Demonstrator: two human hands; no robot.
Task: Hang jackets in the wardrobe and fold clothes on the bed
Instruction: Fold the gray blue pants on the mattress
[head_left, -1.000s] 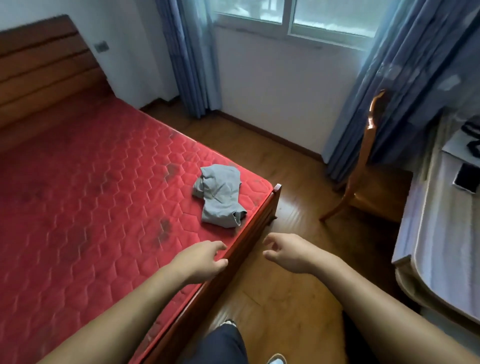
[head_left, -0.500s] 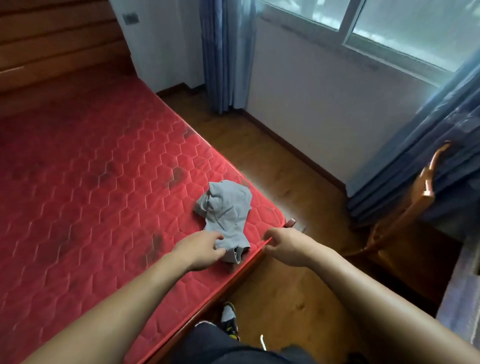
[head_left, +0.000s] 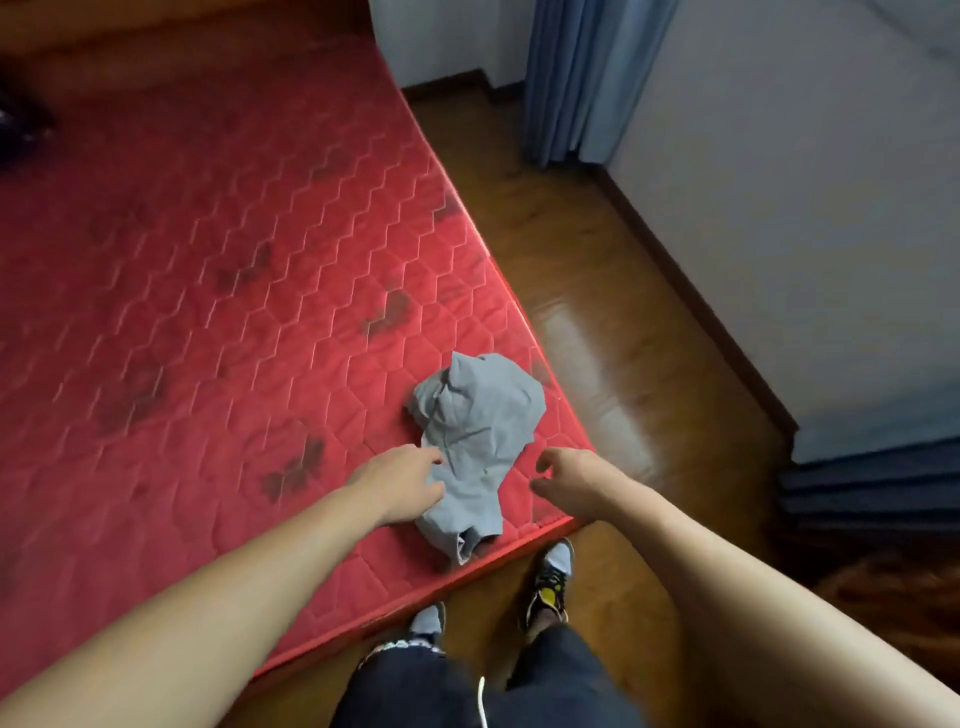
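Moved forward over the red mattress (head_left: 208, 312), left hand (head_left: 400, 483) touches grey garment (head_left: 478, 426), right hand (head_left: 566, 483) hovers empty, loosely curled, near wooden floor (head_left: 597, 260).

Bare left forearm (head_left: 234, 587), bare right forearm (head_left: 727, 587), dark navy trousers (head_left: 410, 686), thin white cord (head_left: 482, 701) against them, grey-toed trainers (head_left: 553, 577) with black and yellow uppers.

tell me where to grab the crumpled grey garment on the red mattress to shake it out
Probably the narrow hemmed end by the near edge of the red quilted mattress, from the person's side, one hand per corner. The crumpled grey cloth garment is bunched, and only that end shows a free seamed edge. The left hand touches its left side; the right hand hovers apart.
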